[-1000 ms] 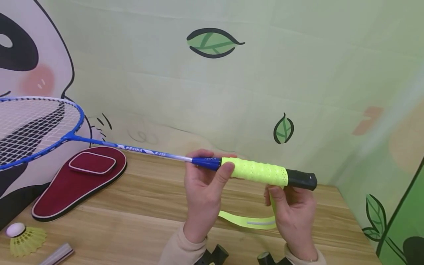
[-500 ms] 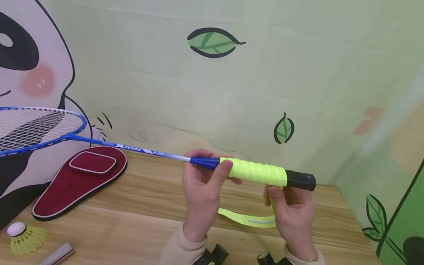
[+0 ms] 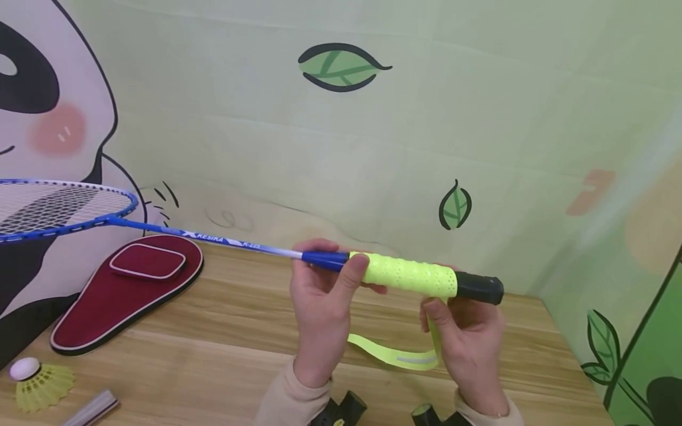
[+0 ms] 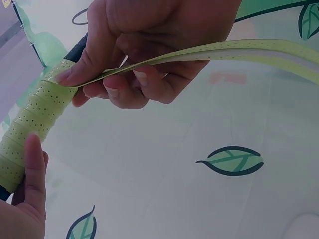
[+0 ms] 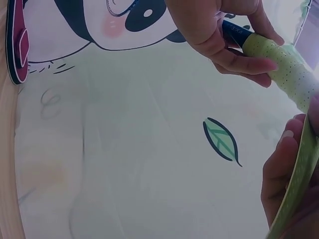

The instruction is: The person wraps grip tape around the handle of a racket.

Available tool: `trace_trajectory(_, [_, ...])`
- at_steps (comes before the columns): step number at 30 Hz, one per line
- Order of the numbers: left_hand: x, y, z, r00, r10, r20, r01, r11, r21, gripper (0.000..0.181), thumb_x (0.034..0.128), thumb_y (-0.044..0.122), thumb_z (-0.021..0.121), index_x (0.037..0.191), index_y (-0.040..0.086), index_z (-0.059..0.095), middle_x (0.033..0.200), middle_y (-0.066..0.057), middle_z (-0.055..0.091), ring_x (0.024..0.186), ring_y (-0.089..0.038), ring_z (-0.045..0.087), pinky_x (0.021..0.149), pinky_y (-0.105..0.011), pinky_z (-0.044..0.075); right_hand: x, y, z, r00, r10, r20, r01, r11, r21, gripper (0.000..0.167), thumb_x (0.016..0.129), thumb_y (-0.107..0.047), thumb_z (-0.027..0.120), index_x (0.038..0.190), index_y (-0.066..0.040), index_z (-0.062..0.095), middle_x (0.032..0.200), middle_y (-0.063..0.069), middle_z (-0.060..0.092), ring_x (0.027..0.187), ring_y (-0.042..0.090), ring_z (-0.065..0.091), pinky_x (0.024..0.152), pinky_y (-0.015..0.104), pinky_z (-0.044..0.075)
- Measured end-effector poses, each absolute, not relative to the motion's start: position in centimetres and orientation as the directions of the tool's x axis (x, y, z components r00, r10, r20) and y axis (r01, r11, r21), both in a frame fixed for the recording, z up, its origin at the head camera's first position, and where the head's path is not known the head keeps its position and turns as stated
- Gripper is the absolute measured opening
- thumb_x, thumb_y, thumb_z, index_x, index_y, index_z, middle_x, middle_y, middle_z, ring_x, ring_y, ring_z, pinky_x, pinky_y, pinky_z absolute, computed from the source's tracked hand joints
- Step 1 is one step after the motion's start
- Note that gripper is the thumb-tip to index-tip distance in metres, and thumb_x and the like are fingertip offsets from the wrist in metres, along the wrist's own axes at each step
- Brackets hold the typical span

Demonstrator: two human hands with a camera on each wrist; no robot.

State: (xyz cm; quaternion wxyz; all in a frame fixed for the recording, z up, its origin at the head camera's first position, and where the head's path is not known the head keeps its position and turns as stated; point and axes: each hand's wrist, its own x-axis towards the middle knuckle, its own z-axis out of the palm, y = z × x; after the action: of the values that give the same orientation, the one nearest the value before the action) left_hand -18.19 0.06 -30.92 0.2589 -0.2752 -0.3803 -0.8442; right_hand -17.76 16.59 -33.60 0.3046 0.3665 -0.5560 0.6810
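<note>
A blue badminton racket [image 3: 325, 260] is held up across the head view, its strung head off to the left. Neon yellow, perforated grip tape [image 3: 407, 275] winds round most of its handle; the black butt end [image 3: 479, 288] is uncovered. My left hand [image 3: 322, 313] grips the handle where the blue cone meets the tape, thumb in front. The right hand [image 3: 471, 340] pinches the loose strip of tape [image 4: 234, 49] just below the last turn, near the black end. From there the strip hangs and curves left, a pale line along it. Some right fingers are hidden behind the handle.
On the wooden table [image 3: 213, 367] lie a dark red racket-shaped case [image 3: 128, 296] at the left, a yellow shuttlecock [image 3: 42, 384] and a striped pale object [image 3: 93, 408] cut by the lower edge. A printed cloth backdrop [image 3: 373, 148] stands behind.
The racket has turned about its length, so its strung head looks flatter and narrower. The handle and both hands have shifted slightly left. Both hands keep their holds.
</note>
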Motion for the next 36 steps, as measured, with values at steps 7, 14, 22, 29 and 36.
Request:
trace_trajectory(7, [-18.17, 0.06, -30.82, -0.71, -0.227, 0.667, 0.646, -0.589, 0.486, 0.028, 0.092, 0.001, 0.064, 0.108, 0.008, 0.042, 0.085, -0.007, 0.063, 0.063, -0.021, 0.066, 0.058, -0.039, 0.06, -17.69, 16.56, -33.52, -0.555, -0.007, 0.832, -0.817, -0.184, -0.547, 0.039, 0.086, 0.016, 0.061, 0.124, 0.017, 0.051, 0.09, 0.009, 0.067, 0.057, 0.016, 0.054, 0.044, 0.028, 0.043])
trace_trajectory(14, [-18.08, 0.12, -30.92, -0.718, -0.216, 0.662, 0.638, -0.584, 0.501, 0.029, 0.0921, 0.004, 0.066, 0.108, 0.006, 0.041, 0.085, -0.007, 0.064, 0.062, -0.021, 0.066, 0.058, -0.038, 0.06, -17.67, 16.56, -33.44, -0.559, -0.016, 0.829, -0.8, -0.25, -0.545, 0.051, 0.085, 0.018, 0.06, 0.133, 0.017, 0.042, 0.097, 0.01, 0.067, 0.061, 0.017, 0.056, 0.047, 0.027, 0.045])
trace_trajectory(22, [-18.2, 0.13, -31.05, -0.747, -0.214, 0.63, 0.618, -0.572, 0.539, 0.033, 0.0912, 0.009, 0.068, 0.108, 0.004, 0.041, 0.082, -0.007, 0.064, 0.058, -0.019, 0.064, 0.052, -0.038, 0.058, -17.43, 16.48, -33.54, -0.559, 0.006, 0.829, -0.796, -0.283, -0.535, 0.047, 0.086, 0.015, 0.063, 0.128, 0.017, 0.045, 0.09, 0.011, 0.066, 0.061, 0.019, 0.056, 0.047, 0.029, 0.045])
trace_trajectory(29, [-18.2, 0.11, -30.91, -0.752, -0.14, 0.645, 0.576, -0.616, 0.538, 0.039, 0.0921, 0.012, 0.068, 0.118, 0.01, 0.038, 0.099, -0.007, 0.065, 0.086, -0.023, 0.066, 0.08, -0.035, 0.057, -17.31, 16.49, -33.54, -0.586, 0.067, 0.807, -0.795, -0.241, -0.557, 0.031, 0.085, 0.019, 0.06, 0.115, 0.017, 0.052, 0.081, 0.011, 0.065, 0.059, 0.019, 0.057, 0.05, 0.024, 0.048])
trace_trajectory(36, [-17.95, 0.03, -30.69, -0.684, -0.044, 0.728, 0.533, -0.711, 0.459, 0.052, 0.0907, -0.011, 0.054, 0.129, 0.014, 0.03, 0.114, -0.014, 0.064, 0.108, -0.035, 0.064, 0.099, -0.047, 0.049, -17.13, 16.52, -33.54, -0.634, 0.096, 0.767, -0.771, -0.151, -0.618, 0.014, 0.089, 0.017, 0.056, 0.101, 0.011, 0.056, 0.071, 0.01, 0.063, 0.055, 0.016, 0.055, 0.048, 0.024, 0.046])
